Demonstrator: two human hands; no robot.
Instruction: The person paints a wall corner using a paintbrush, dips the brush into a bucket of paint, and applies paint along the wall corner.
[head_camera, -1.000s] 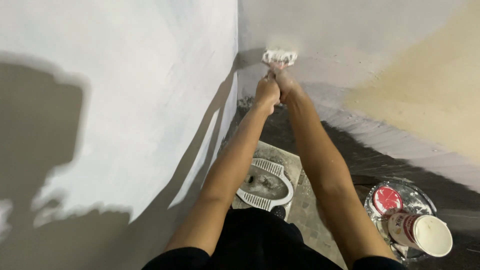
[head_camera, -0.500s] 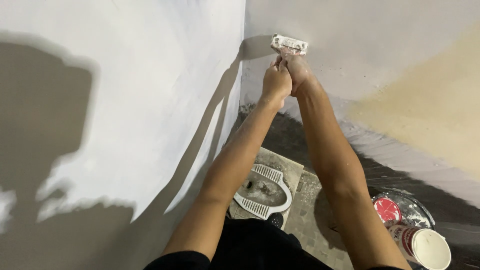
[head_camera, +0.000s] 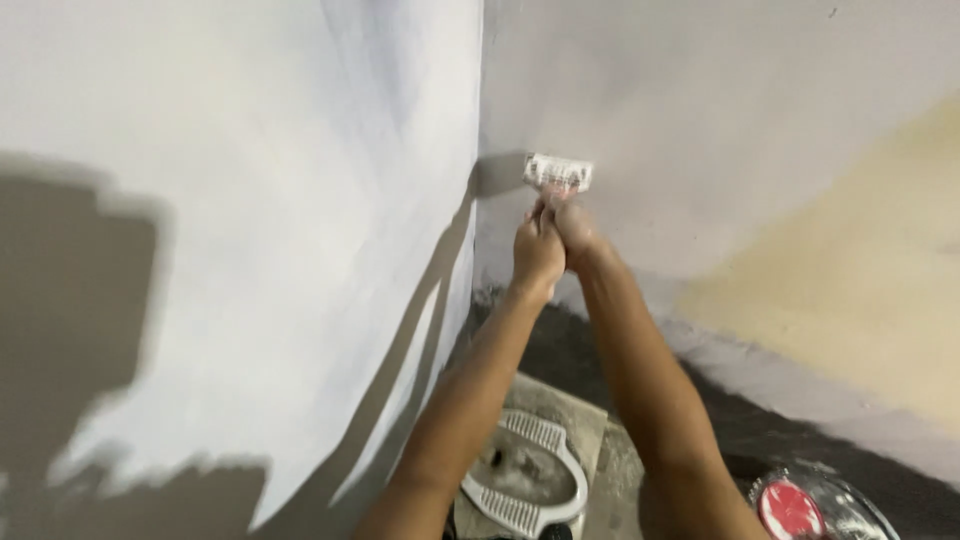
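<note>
Up near the centre of the frame, a white-coated paintbrush (head_camera: 558, 171) presses against the grey wall (head_camera: 720, 120) just right of the room corner. Both hands clasp its handle together, the left hand (head_camera: 536, 250) and right hand (head_camera: 574, 232) closed tight and touching. Below, at bottom centre, lies a white squat toilet pan (head_camera: 525, 478); a red-lidded container (head_camera: 795, 508) sits at lower right.
</note>
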